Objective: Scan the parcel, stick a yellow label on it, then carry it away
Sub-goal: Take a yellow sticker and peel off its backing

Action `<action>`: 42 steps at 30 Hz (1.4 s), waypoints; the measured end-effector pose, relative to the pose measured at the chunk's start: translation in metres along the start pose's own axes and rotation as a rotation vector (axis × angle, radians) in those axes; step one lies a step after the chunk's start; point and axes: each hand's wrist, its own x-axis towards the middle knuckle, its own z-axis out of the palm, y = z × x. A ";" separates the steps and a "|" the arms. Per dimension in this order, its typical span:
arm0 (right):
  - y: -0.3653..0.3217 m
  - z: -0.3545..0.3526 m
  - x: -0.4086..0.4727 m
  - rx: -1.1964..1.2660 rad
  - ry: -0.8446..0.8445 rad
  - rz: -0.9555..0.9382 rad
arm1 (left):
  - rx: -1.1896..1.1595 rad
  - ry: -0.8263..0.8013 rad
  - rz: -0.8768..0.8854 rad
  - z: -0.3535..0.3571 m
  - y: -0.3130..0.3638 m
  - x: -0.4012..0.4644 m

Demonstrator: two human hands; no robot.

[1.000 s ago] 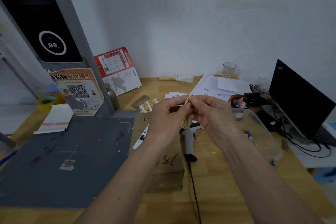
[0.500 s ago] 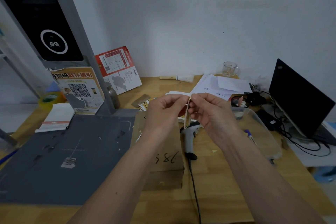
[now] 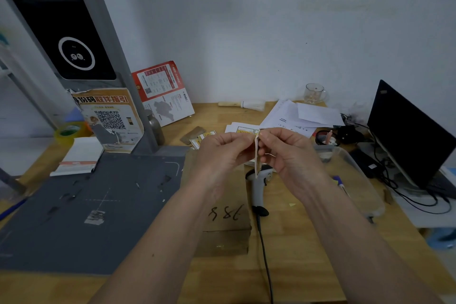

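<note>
While both forearms are stretched forward over the wooden surface (image 3: 308, 242), a small yellow label (image 3: 257, 155) is held upright and edge-on between the two hands, above the middle of the surface. The left hand (image 3: 217, 155) is curled, its fingertips pinching the label's top from the left. The right hand (image 3: 291, 155) is also curled, its thumb and fingers pinching the same top edge from the right, so the label hangs down between the two hands.

Directly beneath the hands, the parcel (image 3: 227, 217), a flat brown cardboard box with handwritten digits on its top, is seen lying on the surface, toward the near edge; it is partly covered by the left forearm and is touched by neither hand. Just beside the parcel's right edge, a white handheld scanner (image 3: 257, 190) is laid flat, its black cable trailing to the near edge.

A dark grey mat (image 3: 74, 205) is spread over the left part of the surface. Near the far edge, loose sheets of yellow labels (image 3: 244, 129) and white papers (image 3: 303, 116) are scattered. A clear plastic tub (image 3: 355, 175) is placed right of the scanner, and a black laptop (image 3: 414, 136) is stood open at the right edge.
</note>
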 end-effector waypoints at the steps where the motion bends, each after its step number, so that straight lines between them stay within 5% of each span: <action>1: 0.000 0.000 0.000 -0.006 0.001 -0.001 | 0.007 0.001 0.007 0.000 -0.001 0.000; 14: 0.005 0.001 0.001 0.026 -0.074 0.003 | 0.184 0.050 0.218 -0.003 -0.001 -0.003; 42: 0.000 -0.007 0.001 0.196 -0.008 0.020 | 0.162 -0.071 0.098 -0.001 -0.010 0.003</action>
